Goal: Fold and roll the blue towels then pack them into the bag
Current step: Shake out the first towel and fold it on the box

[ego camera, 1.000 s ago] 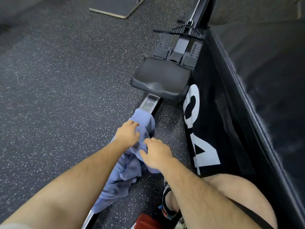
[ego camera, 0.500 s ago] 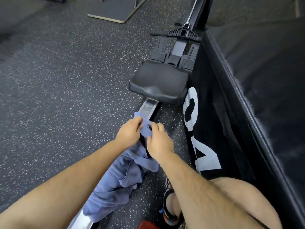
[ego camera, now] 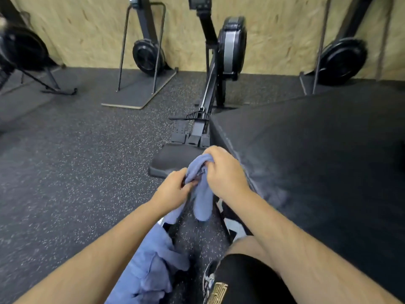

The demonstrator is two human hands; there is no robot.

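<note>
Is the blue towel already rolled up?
No, the blue towel hangs loose and crumpled from the left hand and right hand.

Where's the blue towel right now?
Head view, centre: the blue towel is gripped at its top end by the left hand and right hand, near the black seat, the rest trailing down beside the left forearm.

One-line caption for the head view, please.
The left hand and right hand grip a blue towel near a rowing machine seat.

Crumpled blue towel [ego camera: 202, 194] hangs lifted above the speckled floor [ego camera: 65, 172].
</note>
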